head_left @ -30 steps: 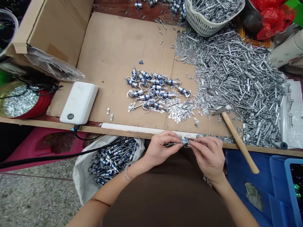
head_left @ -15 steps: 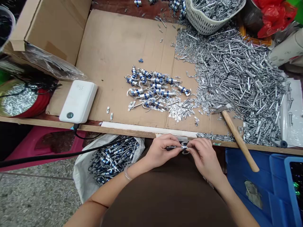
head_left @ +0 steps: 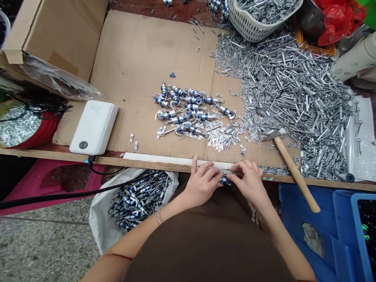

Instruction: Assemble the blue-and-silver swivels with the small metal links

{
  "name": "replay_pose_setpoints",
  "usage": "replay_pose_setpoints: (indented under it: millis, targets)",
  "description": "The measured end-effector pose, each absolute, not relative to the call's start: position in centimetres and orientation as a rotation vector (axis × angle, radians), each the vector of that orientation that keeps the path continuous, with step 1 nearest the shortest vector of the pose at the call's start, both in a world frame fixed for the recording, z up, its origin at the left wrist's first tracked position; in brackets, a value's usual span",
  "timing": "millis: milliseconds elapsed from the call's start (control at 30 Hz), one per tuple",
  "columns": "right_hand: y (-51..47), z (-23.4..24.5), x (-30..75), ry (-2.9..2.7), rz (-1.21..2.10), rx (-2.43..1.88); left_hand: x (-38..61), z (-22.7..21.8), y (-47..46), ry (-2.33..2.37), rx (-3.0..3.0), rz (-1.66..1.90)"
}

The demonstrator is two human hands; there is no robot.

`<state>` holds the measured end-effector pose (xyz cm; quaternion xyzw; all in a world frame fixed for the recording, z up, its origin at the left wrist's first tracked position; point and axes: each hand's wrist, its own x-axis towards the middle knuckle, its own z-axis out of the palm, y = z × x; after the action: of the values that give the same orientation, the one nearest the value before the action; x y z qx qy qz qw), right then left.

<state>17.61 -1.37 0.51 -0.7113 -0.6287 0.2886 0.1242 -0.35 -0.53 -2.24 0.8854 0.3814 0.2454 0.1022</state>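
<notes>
In the head view, the person's left hand (head_left: 201,184) and right hand (head_left: 249,182) are close together at the front edge of the desk (head_left: 164,166). Between them, just at this edge, is a small blue-and-silver metal piece (head_left: 225,180), partly hidden by the fingers. The grip of the right hand is pressed together and pinches this piece with the fingertips. The grip of the left hand is more spread, with its fingers curved toward the piece, and I cannot tell if it pinches anything. Behind the hands, a cardboard sheet (head_left: 132,78) on the desk carries a loose group of similar blue-and-silver pieces (head_left: 188,109). To the right is a large pile of silver metal parts (head_left: 293,102), and a hammer (head_left: 293,172) with a wooden handle lies on the pile's near side. Below the desk, a white sack (head_left: 100,231) holds many dark-and-blue pieces. The step in hand seems to be fitting the small piece by hand, and the next move seems to call for a steady pinch and careful lining up.
</notes>
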Motion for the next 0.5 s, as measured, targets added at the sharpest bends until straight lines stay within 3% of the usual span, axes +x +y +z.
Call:
replay_pose_setpoints:
  millis: [267, 500]
  targets:
    - [3.9, 0.3, 20.0, -1.626, 0.522, -2.246, -0.1, -2.6, -0.6, 1.103, 2.429, 0.880]
    - [4.1, 0.8, 20.5, -1.492, 0.650, -2.048, 0.0, -2.9, -0.6, 1.111, 2.359, 0.940]
